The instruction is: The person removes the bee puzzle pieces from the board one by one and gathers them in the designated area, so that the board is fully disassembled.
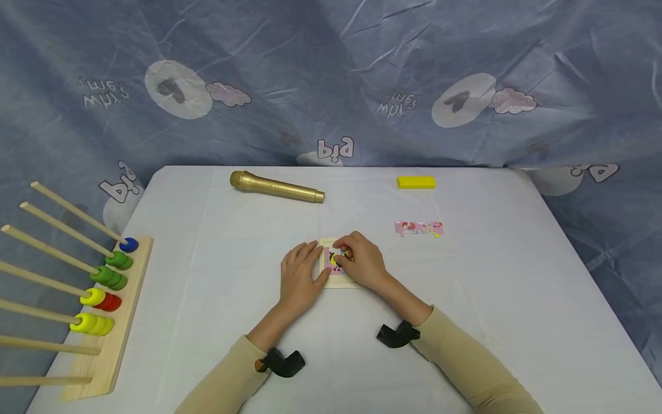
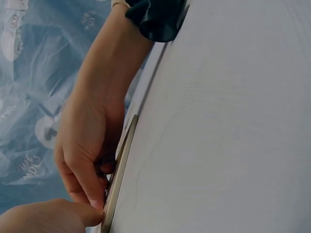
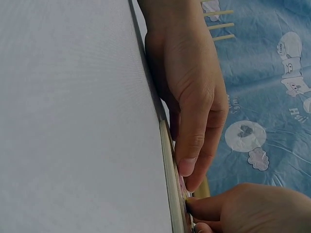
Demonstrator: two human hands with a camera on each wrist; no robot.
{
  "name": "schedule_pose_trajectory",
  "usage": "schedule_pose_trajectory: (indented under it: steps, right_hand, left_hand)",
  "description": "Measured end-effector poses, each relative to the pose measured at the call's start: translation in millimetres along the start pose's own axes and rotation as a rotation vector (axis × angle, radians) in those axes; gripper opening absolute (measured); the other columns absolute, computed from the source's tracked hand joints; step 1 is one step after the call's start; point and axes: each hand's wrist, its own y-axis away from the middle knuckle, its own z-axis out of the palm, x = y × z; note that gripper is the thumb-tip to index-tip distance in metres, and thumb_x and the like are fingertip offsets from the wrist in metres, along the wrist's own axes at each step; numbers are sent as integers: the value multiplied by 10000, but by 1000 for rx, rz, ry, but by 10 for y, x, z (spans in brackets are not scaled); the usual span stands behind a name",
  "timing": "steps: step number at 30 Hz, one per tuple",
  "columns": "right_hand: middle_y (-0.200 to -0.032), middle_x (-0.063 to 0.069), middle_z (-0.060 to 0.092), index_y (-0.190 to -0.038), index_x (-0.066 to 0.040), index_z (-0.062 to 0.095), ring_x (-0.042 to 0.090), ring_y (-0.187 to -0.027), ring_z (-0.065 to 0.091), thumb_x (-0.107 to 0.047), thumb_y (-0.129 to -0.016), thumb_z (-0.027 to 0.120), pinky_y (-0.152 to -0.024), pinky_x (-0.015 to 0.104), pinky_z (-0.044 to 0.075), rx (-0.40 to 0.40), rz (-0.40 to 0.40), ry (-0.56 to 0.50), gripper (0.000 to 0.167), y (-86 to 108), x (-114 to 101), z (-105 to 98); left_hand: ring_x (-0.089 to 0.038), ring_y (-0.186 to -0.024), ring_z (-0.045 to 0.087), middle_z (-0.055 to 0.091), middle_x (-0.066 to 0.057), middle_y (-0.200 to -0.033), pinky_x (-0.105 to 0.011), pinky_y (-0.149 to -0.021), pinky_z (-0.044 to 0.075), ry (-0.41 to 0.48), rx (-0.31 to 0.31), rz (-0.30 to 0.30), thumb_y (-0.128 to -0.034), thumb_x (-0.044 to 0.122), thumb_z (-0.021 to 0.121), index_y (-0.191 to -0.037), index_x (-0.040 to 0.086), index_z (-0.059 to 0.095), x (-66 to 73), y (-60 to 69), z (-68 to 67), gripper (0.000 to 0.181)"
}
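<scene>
A small wooden puzzle board (image 1: 341, 283) with pink picture pieces lies flat on the white table, between the hands. The left hand (image 1: 301, 276) rests at the board's left side, fingers fairly straight and thumb on its near left part. Over the right part of the board, the right hand (image 1: 364, 261) pinches a small puzzle piece between thumb and curled fingers; most of the piece is hidden. A yellow bit (image 3: 188, 199) shows at the right thumb's tip in the right wrist view. Several loose pink puzzle pieces (image 1: 419, 228) lie in a row beyond the right hand.
A gold microphone (image 1: 276, 187) lies near the table's back edge, with a yellow block (image 1: 416, 182) to its right. At the left stands a wooden bead counting frame (image 1: 124, 322) with long pegs. A printed blue-grey cloth (image 1: 289, 69) hangs behind the table.
</scene>
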Motion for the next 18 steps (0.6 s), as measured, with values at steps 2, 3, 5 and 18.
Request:
schedule_pose_trajectory:
  steps: [2,3,5,18]
  right_hand:
    - [-820,31,574,-1002,-79,716,101,-666,478,-129,-827,757,-593,257,385,4,-7,-4,186,2,0,1]
    - [-822,33,575,-1000,-79,713,102,-667,481,-127,-825,759,-594,258,385,4,-10,-6,188,1,-1,-1]
    - [-825,36,574,-999,-77,704,105,-670,483,-122,-820,763,-596,259,383,2,-13,-9,194,1,-3,-3]
    - [-850,34,625,-972,-109,606,122,-689,519,-90,-842,734,-617,263,394,0,3,-93,184,9,-5,-28]
  left_hand:
    - [-304,-1333,428,562,-107,-1403,-525,-1111,269,-1,-5,7,-870,263,703,-1287,48,623,-12,2,-10,477]
    - [-305,-1334,428,563,-108,-1403,-527,-1108,272,-2,-5,11,-870,266,702,-1288,50,623,-16,2,-14,477]
    - [-306,-1333,431,565,-109,-1403,-528,-1103,276,-2,-5,15,-869,269,703,-1288,54,626,-21,0,-19,478]
    - [-301,-1332,431,569,-103,-1399,-520,-1100,278,2,-2,12,-860,261,705,-1283,57,633,-28,0,-8,475]
